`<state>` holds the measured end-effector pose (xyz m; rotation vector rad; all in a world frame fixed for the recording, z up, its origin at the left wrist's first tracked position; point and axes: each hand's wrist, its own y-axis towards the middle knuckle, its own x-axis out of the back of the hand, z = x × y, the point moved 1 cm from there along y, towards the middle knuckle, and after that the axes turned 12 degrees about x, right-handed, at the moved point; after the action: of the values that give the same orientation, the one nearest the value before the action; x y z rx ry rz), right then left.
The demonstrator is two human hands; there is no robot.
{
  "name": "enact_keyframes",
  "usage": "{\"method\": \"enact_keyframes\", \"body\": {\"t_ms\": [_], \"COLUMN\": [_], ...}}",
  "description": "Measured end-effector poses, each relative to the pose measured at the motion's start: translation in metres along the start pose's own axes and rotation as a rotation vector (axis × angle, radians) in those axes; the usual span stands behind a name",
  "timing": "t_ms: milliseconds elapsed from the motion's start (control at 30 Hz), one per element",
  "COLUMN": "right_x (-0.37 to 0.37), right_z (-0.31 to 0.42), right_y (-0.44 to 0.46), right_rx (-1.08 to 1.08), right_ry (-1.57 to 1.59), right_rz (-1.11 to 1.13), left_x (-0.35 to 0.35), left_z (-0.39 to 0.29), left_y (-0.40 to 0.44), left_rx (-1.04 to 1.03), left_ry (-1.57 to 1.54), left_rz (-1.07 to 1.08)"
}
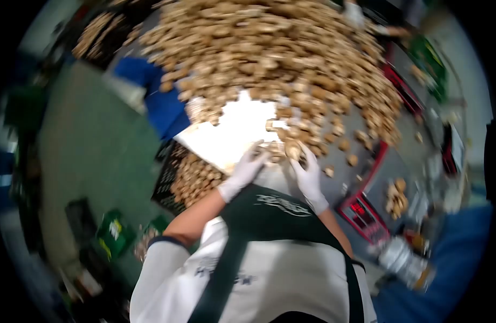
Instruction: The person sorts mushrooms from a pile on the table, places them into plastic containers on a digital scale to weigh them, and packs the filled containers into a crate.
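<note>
Your right hand pinches a tan mushroom in front of your apron, below the big pile; blur and your fingers hide its edge, so its direction and long axis can't be told. Your left hand is curled beside loose mushrooms, its grip unclear.

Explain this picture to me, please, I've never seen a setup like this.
There's no robot here. It's one person at work, seen from a camera on their head looking down past their dark green apron. Both hands wear white gloves. The right hand appears to hold a mushroom; the left hand is close by, but blur hides whether it grips anything. What look like mushrooms form a big pile on the grey table. A black crate to the left holds more. To the right, the device with glowing red digits is probably a scale.
</note>
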<state>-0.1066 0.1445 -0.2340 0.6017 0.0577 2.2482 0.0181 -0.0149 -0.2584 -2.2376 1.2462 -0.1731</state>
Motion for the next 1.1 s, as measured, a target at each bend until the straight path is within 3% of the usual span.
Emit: {"method": "enact_keyframes", "body": {"t_ms": [100,133,167,233,267,300,333,367,400,433,467,500,533,567,600,633,700,767,800,833,867,900,967,1067,1100], "right_x": [-0.030,-0.036,-0.039,-0.040,-0.041,-0.042,-0.041,-0.039,-0.038,-0.035,-0.028,-0.022,-0.017,-0.014,-0.009,-0.006,-0.001,0.008,0.015,0.025,0.038,0.056,0.092,0.146,0.161], "right_z": [0.036,0.041,0.034,0.039,0.042,0.037,0.028,0.018,0.010,0.004,0.005,0.007,0.002,-0.001,0.002,0.005,0.000,-0.006,-0.018,-0.034,-0.052,-0.077,-0.059,-0.060,-0.068], "right_y": [0.000,0.000,-0.001,0.000,0.000,0.001,0.000,-0.003,-0.007,-0.009,-0.010,-0.011,-0.016,-0.021,-0.024,-0.029,-0.040,-0.044,-0.045,-0.043,-0.035,-0.027,0.006,0.058,0.079], "right_rx": [-0.087,-0.164,-0.092,-0.102,-0.090,-0.076,-0.071,-0.076,-0.170,-0.121,-0.087,-0.062,-0.100,-0.128,-0.113,-0.096,-0.161,-0.173,-0.222,-0.270,-0.281,-0.097,-0.100,-0.225,-0.195], "right_ry": [0.060,0.189,0.127,0.124,0.102,0.106,0.107,0.102,0.171,0.087,0.025,-0.050,-0.037,-0.009,-0.004,0.011,0.026,-0.004,-0.038,-0.072,-0.029,-0.236,-0.333,-0.299,-0.244], "right_rz": [0.434,0.473,0.580,0.642,0.622,0.609,0.589,0.559,0.509,0.484,0.466,0.440,0.410,0.385,0.371,0.367,0.353,0.328,0.271,0.216,0.121,0.093,-0.060,-0.182,-0.200], "left_x": [0.007,0.014,0.024,0.058,0.077,0.107,0.125,0.158,0.207,0.220,0.262,0.268,0.325,0.377,0.418,0.417,0.471,0.421,0.419,0.364,0.328,0.300,0.236,0.145,0.122], "left_z": [-0.023,-0.001,0.021,0.024,0.013,0.040,0.014,0.026,0.061,0.037,0.061,0.043,0.087,0.116,0.142,0.136,0.201,0.167,0.177,0.136,0.117,0.101,0.065,0.015,0.007], "left_y": [-0.035,-0.031,-0.025,-0.037,-0.053,-0.046,-0.068,-0.070,-0.056,-0.082,-0.073,-0.080,-0.063,-0.055,-0.046,-0.052,-0.029,-0.033,-0.028,-0.038,-0.039,-0.039,-0.040,-0.038,-0.031], "left_rx": [0.235,0.085,-0.063,-0.005,0.109,0.085,0.060,-0.003,-0.245,-0.210,-0.119,-0.052,-0.087,-0.021,0.104,0.224,0.247,0.352,0.231,0.114,0.008,-0.099,-0.092,-0.174,-0.080], "left_ry": [-0.047,-0.031,-0.005,0.017,-0.132,-0.198,-0.214,-0.198,-0.350,-0.248,-0.277,-0.483,-0.481,-0.594,-0.686,-0.729,-0.961,-0.802,-0.718,-0.507,-0.478,-0.450,-0.207,0.009,-0.008], "left_rz": [0.163,0.101,0.045,-0.085,-0.183,-0.301,-0.503,-0.608,-0.607,-0.728,-0.814,-0.846,-0.877,-0.774,-0.833,-0.840,-0.933,-1.088,-1.058,-1.136,-1.070,-1.003,-0.982,-0.698,-0.547]}}
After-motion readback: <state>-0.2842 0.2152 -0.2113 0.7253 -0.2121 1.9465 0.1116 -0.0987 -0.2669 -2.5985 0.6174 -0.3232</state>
